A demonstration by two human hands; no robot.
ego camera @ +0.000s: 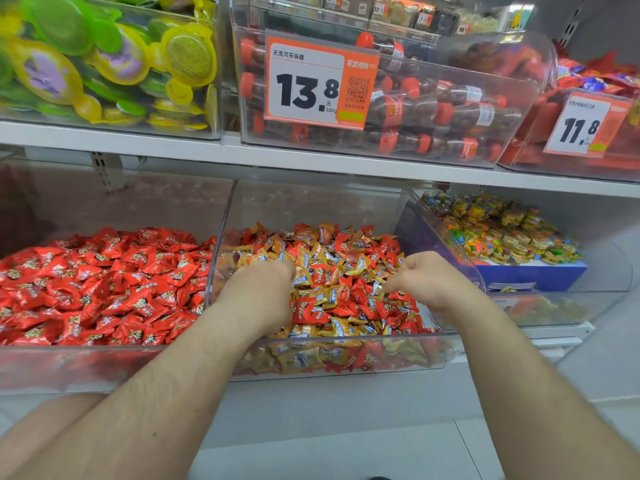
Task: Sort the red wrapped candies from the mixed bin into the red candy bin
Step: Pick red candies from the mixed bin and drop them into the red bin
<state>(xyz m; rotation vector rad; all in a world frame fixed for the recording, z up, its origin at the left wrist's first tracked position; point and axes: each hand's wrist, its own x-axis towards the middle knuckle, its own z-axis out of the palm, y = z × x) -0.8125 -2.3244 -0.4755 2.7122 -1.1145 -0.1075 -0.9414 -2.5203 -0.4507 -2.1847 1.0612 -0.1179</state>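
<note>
Below, both hands reach into the mixed bin (322, 355): left hand (263, 282) and right hand (424, 280), fingers curled among candies, their grasp indeterminable; red candy bin (86, 362) adjoins leftward.

Orange price tag (320, 83) reads 13.8; right tag (585, 124) reads 11.8.

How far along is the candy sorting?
Early or midway. The red candy bin already holds only red candies. Both the left hand and right hand are down in the mixed bin, fingers hidden. Many red candies remain among the gold ones.
</note>
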